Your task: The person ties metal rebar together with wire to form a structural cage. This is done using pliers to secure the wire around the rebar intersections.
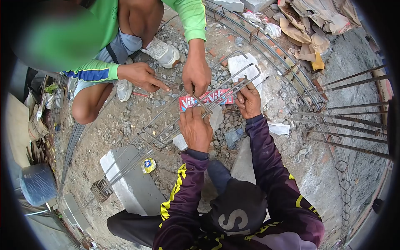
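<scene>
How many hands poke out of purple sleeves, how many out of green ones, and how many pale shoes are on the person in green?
Purple-sleeve hands, left hand and right hand: 2
Green-sleeve hands, one hand and other hand: 2
Pale shoes: 2
Total: 6

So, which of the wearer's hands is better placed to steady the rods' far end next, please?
Probably the right hand: it is at the rods near that end, while the left hand is farther back along them.
</scene>
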Tool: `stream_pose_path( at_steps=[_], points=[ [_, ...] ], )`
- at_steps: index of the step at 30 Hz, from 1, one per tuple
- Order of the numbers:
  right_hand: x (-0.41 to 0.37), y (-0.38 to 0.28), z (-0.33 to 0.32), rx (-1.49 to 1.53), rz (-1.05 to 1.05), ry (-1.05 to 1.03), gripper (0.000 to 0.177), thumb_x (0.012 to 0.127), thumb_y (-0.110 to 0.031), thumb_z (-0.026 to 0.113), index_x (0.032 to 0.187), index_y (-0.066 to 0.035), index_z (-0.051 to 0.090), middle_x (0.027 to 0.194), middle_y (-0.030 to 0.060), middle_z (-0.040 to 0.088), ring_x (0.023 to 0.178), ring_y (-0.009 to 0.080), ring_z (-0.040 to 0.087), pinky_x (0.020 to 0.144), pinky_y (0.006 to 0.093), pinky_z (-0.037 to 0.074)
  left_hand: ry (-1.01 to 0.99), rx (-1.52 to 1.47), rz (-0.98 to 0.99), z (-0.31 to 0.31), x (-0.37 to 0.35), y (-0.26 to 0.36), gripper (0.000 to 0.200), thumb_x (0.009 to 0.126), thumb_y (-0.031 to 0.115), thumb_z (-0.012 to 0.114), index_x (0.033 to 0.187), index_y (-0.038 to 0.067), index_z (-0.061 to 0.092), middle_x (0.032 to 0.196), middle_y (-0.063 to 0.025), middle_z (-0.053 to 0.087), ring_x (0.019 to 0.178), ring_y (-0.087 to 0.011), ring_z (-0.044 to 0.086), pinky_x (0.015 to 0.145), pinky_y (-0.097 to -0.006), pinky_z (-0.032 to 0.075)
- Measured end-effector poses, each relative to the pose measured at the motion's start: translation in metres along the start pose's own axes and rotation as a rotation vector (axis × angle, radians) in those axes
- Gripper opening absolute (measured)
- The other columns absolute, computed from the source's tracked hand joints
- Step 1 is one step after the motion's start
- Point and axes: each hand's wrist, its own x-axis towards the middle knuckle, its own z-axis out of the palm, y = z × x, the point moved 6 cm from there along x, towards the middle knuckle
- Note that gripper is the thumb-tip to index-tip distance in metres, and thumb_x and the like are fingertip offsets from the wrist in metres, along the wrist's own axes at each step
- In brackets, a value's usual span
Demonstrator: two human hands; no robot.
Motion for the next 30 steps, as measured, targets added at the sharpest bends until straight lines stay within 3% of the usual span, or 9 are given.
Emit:
stream_pose_path(
  at_steps=[7, 14, 17, 21, 25, 28, 30],
  points=[
    [0.014, 0.006, 0.005, 0.064, -0.064, -0.018, 0.02, 0.097, -0.004, 0.051, 0.115, -0.004, 0.058, 0.098, 0.0094, 0.067, 0.047, 0.0043, 0.041, 0.038, 0.0186, 0.031, -0.055, 0.042, 0.024, -0.007, 0.001, 0.01, 0.022, 0.075, 0.017, 0.076, 0.092, 0.006, 0.066, 0.092, -0.0113, 0.061, 0.09, -0.0334, 0.056, 0.081, -0.0434, 0.04],
    [-0.003, 0.006, -0.001, 0.126, -0.06, 0.11, 0.022, 0.093, -0.004, 0.053, 0.113, -0.002, 0.059, 0.091, 0.0092, 0.068, 0.045, 0.0041, 0.04, 0.037, 0.0187, 0.029, -0.104, -0.001, 0.007, -0.01, 0.002, 0.012, 0.016, 0.078, 0.014, 0.072, 0.09, 0.004, 0.068, 0.089, -0.0135, 0.063, 0.087, -0.0346, 0.058, 0.078, -0.0442, 0.043],
    [-0.033, 0.004, 0.012, 0.03, -0.073, 0.131, 0.019, 0.091, -0.012, 0.062, 0.107, -0.002, 0.06, 0.085, 0.0089, 0.068, 0.045, 0.0031, 0.041, 0.037, 0.0193, 0.028, -0.109, 0.003, -0.003, -0.006, 0.0, 0.006, 0.018, 0.077, 0.013, 0.072, 0.094, 0.007, 0.067, 0.091, -0.0108, 0.062, 0.09, -0.033, 0.058, 0.079, -0.0445, 0.042],
    [-0.051, 0.024, 0.037, -0.411, 0.141, 0.169, 0.025, 0.084, -0.022, 0.076, 0.095, -0.002, 0.064, 0.079, 0.0051, 0.068, 0.051, 0.001, 0.044, 0.042, 0.0196, 0.03, -0.12, -0.072, -0.013, -0.006, 0.003, 0.004, 0.013, 0.077, 0.004, 0.068, 0.09, 0.003, 0.067, 0.089, -0.0156, 0.063, 0.087, -0.037, 0.058, 0.079, -0.0463, 0.043],
    [-0.06, 0.044, 0.06, -0.541, 0.173, 0.051, 0.02, 0.086, -0.02, 0.074, 0.088, -0.001, 0.068, 0.079, 0.0034, 0.067, 0.066, 0.0065, 0.055, 0.055, 0.0219, 0.04, -0.15, -0.109, -0.026, -0.007, 0.003, -0.003, 0.014, 0.076, 0.002, 0.066, 0.091, 0.002, 0.067, 0.09, -0.0165, 0.063, 0.087, -0.0372, 0.058, 0.079, -0.0461, 0.044],
    [-0.06, 0.046, 0.062, -0.61, 0.153, 0.101, 0.02, 0.085, -0.021, 0.075, 0.09, -0.004, 0.067, 0.069, -0.0024, 0.06, 0.051, 0.0017, 0.041, 0.045, 0.0207, 0.029, -0.158, -0.113, -0.021, -0.008, 0.002, -0.004, 0.016, 0.077, 0.001, 0.065, 0.093, 0.002, 0.067, 0.09, -0.0166, 0.063, 0.088, -0.0369, 0.058, 0.079, -0.0463, 0.044],
    [-0.06, 0.044, 0.07, -0.666, 0.136, 0.077, 0.02, 0.084, -0.019, 0.077, 0.089, -0.003, 0.066, 0.069, -0.0013, 0.06, 0.055, 0.0031, 0.046, 0.048, 0.0211, 0.034, -0.152, -0.136, -0.001, -0.008, 0.003, -0.006, 0.017, 0.076, 0.0, 0.065, 0.094, 0.003, 0.067, 0.091, -0.0164, 0.063, 0.088, -0.0366, 0.058, 0.079, -0.0461, 0.044]
  ],
)
